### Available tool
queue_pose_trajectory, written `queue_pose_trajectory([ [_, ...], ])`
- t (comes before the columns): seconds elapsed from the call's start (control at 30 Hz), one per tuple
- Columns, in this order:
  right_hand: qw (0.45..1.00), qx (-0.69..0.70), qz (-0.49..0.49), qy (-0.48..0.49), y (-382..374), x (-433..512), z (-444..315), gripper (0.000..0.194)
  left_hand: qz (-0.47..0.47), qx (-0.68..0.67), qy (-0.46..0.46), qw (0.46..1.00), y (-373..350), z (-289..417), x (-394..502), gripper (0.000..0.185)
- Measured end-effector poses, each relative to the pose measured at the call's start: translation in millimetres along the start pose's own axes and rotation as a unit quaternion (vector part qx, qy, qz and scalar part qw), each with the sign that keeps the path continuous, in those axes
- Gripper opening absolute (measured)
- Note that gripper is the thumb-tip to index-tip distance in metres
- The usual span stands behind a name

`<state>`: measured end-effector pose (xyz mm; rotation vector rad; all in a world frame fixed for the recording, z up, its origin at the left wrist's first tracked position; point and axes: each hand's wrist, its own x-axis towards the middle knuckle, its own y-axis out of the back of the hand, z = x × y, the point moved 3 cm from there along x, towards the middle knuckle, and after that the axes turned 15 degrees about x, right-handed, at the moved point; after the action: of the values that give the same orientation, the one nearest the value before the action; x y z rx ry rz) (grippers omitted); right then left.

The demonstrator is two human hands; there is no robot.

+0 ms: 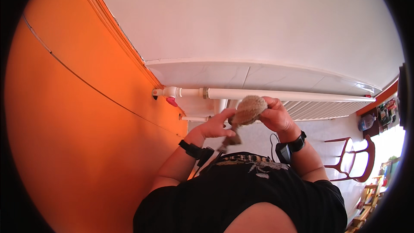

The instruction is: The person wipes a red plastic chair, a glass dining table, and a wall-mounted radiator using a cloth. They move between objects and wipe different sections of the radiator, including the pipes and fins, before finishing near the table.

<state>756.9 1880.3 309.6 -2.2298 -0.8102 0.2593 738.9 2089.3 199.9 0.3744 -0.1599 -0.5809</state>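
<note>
A brown-beige cloth [250, 110], bunched into a wad at its top, hangs before my chest in front of the radiator. My right hand [275, 115] pinches the wad's right side between thumb and fingers. From the left, my left hand [215, 126] reaches up to the cloth with fingers and thumb spread apart. Its fingertips are at the cloth's edge, and whether they press on it is hard to tell. A twisted, blurred tail of the cloth dangles below, near my left thumb.
A white panel radiator [317, 109] with a thick white pipe [245, 94] runs along the pale wall. Its valve has a red handle [171, 101] beside the orange wall [90, 126]. To the right stand a brown-framed chair [347, 158] and a large clear plastic bottle [367, 122].
</note>
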Motion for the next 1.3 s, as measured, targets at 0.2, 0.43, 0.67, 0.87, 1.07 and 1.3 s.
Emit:
queue_pose_trajectory([
  [0.2,0.996,-0.076,0.045,0.033,5.1,14.0,-7.5,0.028,0.082,-0.152,0.159,0.972,20.0,-18.7,-16.0,0.044],
  [0.43,0.850,-0.522,0.055,-0.042,34.0,14.2,33.2,0.076,0.087,-0.106,0.069,0.988,74.1,25.9,-34.5,0.024],
  [0.67,0.981,-0.156,-0.061,-0.094,-6.1,56.4,82.7,0.079,0.125,-0.447,-0.100,0.880,68.2,48.1,-1.7,0.026],
  [0.87,0.974,-0.131,-0.061,-0.177,29.5,43.7,81.7,0.036,0.220,-0.548,-0.143,0.794,125.6,28.6,-20.8,0.042],
  [1.07,0.977,-0.162,0.080,-0.113,43.8,23.4,60.5,0.021,0.436,0.162,0.009,0.885,139.9,16.4,-30.6,0.033],
  [1.3,0.983,-0.153,0.097,0.011,12.4,11.4,23.7,0.026,0.001,-0.334,0.012,0.942,52.5,13.3,32.6,0.041],
])
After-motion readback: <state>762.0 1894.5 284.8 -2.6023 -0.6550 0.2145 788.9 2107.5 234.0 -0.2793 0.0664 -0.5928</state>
